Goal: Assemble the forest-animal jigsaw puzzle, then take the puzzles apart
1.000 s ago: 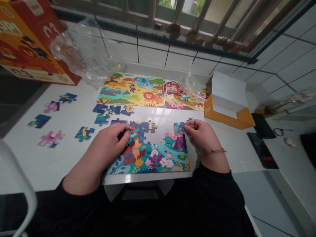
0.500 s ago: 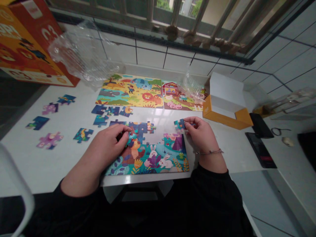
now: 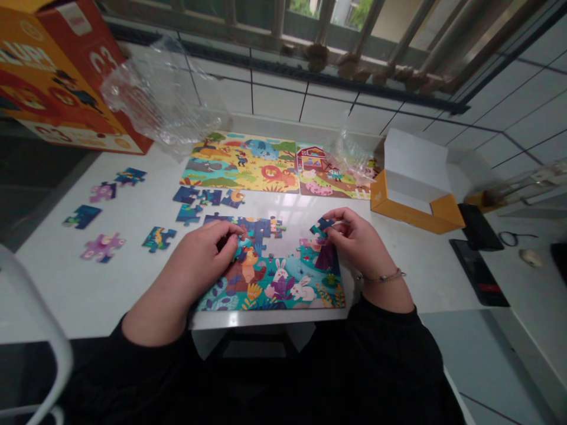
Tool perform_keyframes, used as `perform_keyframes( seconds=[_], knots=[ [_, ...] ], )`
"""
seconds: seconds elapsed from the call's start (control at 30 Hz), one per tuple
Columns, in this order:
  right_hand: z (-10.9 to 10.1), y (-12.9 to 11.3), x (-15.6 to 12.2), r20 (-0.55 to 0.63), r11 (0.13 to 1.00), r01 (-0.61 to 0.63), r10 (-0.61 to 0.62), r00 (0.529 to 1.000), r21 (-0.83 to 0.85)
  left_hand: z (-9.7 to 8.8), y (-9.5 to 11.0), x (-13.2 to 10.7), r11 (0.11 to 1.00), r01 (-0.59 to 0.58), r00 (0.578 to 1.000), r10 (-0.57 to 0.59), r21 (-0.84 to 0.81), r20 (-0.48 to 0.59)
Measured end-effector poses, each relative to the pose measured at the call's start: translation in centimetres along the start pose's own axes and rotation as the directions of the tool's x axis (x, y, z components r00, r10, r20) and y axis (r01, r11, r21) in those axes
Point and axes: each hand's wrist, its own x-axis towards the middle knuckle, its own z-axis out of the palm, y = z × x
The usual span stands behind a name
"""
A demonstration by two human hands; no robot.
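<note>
My right hand [image 3: 357, 239] pinches a dark blue and teal puzzle piece [image 3: 319, 226] between thumb and fingers, just above the upper right of a part-joined jigsaw puzzle [image 3: 277, 286]. Rabbits, a brown animal and plants are pictured on it, and a gap shows in its upper middle. Over the puzzle's left side, my left hand [image 3: 204, 254] has its thumb and forefinger closed together at a teal patch; whether a piece is between them is hidden. Behind the puzzle lie several loose blue pieces [image 3: 188, 213].
More loose pieces [image 3: 104, 247] are scattered on the white counter at left. Two finished puzzles [image 3: 241, 165] lie at the back, near clear plastic wrap [image 3: 162, 97]. A large orange box [image 3: 66, 77] stands back left, a small open yellow box [image 3: 414, 203] right, beside a phone [image 3: 478, 271].
My right hand has turned the puzzle piece and brought it slightly down toward the puzzle's upper right. My left hand stays at the puzzle's left side. The whole view has shifted a little.
</note>
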Motion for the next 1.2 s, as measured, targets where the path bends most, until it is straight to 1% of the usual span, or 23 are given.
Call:
perform_keyframes(
  seconds=[0.1, 0.13, 0.2, 0.37, 0.53, 0.77, 0.83, 0.93, 1.2],
  knots=[
    [0.4, 0.1, 0.0, 0.117, 0.991, 0.013, -0.029, 0.993, 0.130, 0.1, -0.1, 0.0, 1.000, -0.006, 1.000, 0.006, -0.002, 0.000],
    [0.5, 0.2, 0.1, 0.134, 0.988, 0.012, -0.033, 0.990, 0.151, 0.1, -0.1, 0.0, 1.000, -0.007, 1.000, 0.007, -0.001, 0.001],
    [0.6, 0.4, 0.2, 0.149, 0.990, 0.017, -0.038, 0.988, 0.141, 0.1, -0.1, 0.1, 1.000, -0.008, 1.000, 0.008, -0.001, 0.000],
    [0.5, 0.5, 0.3, 0.137, 0.998, 0.054, -0.052, 0.989, -0.017, 0.0, 0.0, 0.1, 1.000, -0.003, 1.000, 0.003, 0.000, 0.003],
    [0.5, 0.5, 0.1, 0.136, 0.992, 0.076, -0.062, 0.989, -0.100, 0.0, 0.0, 0.0, 1.000, -0.003, 1.000, 0.003, -0.001, 0.004],
    [0.5, 0.8, 0.3, 0.024, 0.963, 0.102, -0.099, 0.995, -0.248, 0.1, -0.1, 0.1, 1.000, -0.004, 1.000, 0.004, 0.004, 0.000],
    [0.6, 0.5, 0.4, -0.013, 0.955, 0.098, -0.106, 0.994, -0.279, 0.1, -0.1, 0.1, 1.000, -0.007, 1.000, 0.007, 0.001, 0.002],
    [0.8, -0.1, 0.5, -0.035, 0.947, 0.094, -0.110, 0.993, -0.306, 0.2, -0.1, 0.1, 1.000, -0.011, 1.000, 0.011, 0.002, -0.003],
    [1.5, -0.8, 0.8, -0.003, 0.927, 0.126, -0.136, 0.991, -0.353, 0.1, 0.0, 0.1, 1.000, -0.010, 1.000, 0.010, 0.009, 0.004]
  ],
)
